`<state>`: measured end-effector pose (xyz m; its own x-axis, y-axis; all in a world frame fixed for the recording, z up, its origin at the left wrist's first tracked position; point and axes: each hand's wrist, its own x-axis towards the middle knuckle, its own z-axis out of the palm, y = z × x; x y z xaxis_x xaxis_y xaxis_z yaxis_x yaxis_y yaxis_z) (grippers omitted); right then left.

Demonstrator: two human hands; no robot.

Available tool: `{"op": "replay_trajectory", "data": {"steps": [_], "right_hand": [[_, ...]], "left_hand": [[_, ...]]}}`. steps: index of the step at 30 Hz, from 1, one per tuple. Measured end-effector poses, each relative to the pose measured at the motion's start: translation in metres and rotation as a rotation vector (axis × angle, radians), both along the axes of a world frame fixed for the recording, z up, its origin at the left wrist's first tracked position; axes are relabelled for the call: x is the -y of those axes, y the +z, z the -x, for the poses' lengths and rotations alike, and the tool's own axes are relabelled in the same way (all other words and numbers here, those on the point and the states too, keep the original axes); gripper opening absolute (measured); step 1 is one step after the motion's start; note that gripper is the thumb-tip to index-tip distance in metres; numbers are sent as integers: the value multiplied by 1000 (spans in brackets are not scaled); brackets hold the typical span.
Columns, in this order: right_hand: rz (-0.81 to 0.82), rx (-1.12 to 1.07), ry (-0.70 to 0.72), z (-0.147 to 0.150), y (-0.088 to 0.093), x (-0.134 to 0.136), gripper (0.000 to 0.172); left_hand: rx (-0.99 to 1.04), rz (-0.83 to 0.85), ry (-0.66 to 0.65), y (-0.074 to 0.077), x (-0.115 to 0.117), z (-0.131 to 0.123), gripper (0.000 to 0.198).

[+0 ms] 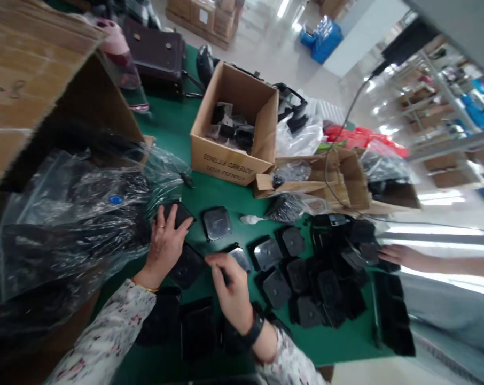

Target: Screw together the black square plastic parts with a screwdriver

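The picture is blurry, so the small black things are hard to make out. A big clear bag full of dark stuff hides the left part of the green counter. The person's arms are cut off at the bottom edge. The left hand lies flat on a black pad, with its fingers spread a bit over it. The right hand pinches a small shiny square piece at its fingertips. Many more black pieces lie close together on the counter to the right. Another person's hand touches them. A brown box sits farther back
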<state>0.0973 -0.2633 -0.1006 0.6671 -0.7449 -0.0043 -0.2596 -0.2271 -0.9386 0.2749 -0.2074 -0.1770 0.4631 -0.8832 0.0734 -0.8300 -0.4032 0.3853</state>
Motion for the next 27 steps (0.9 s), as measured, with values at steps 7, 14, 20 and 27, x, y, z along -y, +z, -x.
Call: {"op": "replay_trajectory", "data": {"steps": [7, 14, 20, 27], "right_hand": [[156, -275, -208, 183, -12, -64, 23], [325, -656, -380, 258, -36, -85, 45], [347, -731, -350, 262, -59, -99, 80], [193, -546, -683, 264, -37, -131, 71]], "left_hand": [[90, -79, -35, -3, 4, 7, 38], [183, -157, 0, 12, 10, 24, 42], [249, -152, -74, 45, 6, 41, 47], [35, 0, -692, 52, -82, 149, 75]]}}
